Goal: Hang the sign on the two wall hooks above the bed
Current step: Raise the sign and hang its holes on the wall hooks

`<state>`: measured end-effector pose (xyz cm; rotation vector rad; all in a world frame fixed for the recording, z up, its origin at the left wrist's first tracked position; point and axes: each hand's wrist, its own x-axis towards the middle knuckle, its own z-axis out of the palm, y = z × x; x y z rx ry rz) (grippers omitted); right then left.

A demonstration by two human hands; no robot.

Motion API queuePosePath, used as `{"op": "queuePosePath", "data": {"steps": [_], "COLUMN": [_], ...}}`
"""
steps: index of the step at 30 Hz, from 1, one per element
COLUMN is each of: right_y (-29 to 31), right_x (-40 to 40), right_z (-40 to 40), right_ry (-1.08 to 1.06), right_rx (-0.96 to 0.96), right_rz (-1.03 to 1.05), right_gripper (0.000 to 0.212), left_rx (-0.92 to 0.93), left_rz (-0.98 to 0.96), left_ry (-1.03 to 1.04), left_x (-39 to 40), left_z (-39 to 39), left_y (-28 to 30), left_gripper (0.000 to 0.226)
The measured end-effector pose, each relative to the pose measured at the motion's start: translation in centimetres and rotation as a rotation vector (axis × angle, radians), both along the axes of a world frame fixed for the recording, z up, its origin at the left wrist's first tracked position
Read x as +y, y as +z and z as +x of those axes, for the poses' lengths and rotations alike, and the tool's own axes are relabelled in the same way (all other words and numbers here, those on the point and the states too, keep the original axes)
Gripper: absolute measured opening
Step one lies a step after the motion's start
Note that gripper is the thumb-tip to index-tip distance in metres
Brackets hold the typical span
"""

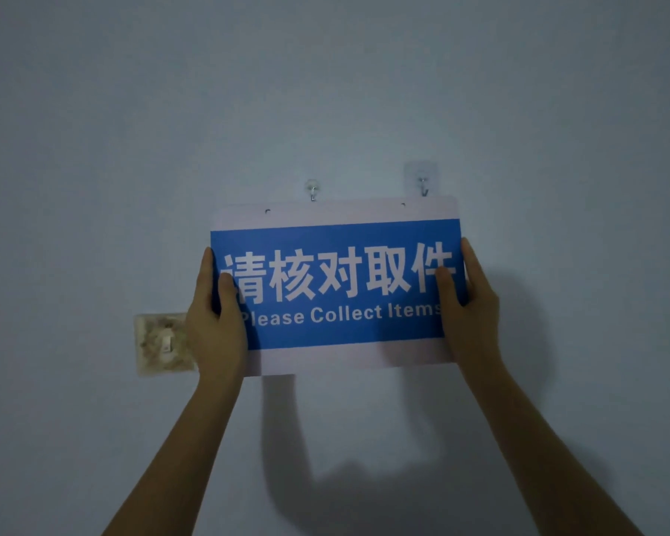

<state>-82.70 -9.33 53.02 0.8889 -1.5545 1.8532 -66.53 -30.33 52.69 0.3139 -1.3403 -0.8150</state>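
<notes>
A blue and white sign [335,286] reading "Please Collect Items" is held flat against the pale wall. My left hand [215,315] grips its left edge, thumb on the front. My right hand [467,303] grips its right edge the same way. Two small holes show near the sign's top edge, both offset to the left of the hooks. The left hook [311,191] and the right hook [423,185] on its clear adhesive pad sit just above the top edge. The sign is slightly tilted, right side higher.
A worn wall switch plate [161,344] sits on the wall just left of my left hand. The sign and arms cast a shadow on the wall below. The bed is out of view.
</notes>
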Motion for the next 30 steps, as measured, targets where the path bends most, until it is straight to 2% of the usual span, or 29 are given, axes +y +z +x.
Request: {"op": "queuePosePath", "data": {"steps": [12, 21, 30], "right_y": [1.7, 2.3, 3.5], "right_x": [0.6, 0.6, 1.2], "right_z": [-2.6, -3.3, -4.0], "right_ry": [-0.080, -0.133, -0.152], "right_rx": [-0.003, 0.032, 0.021], "right_rz": [-0.018, -0.004, -0.004], "right_gripper": [0.052, 0.053, 0.053], "left_rx": [-0.061, -0.076, -0.083], "left_rz": [-0.059, -0.057, -0.090], "left_ry": [-0.068, -0.159, -0.167], "left_x": [0.5, 0.3, 0.3], "left_z": [-3.3, -4.7, -6.1], "left_y": [3.1, 4.3, 4.6], "left_gripper": [0.046, 0.048, 0.053]}}
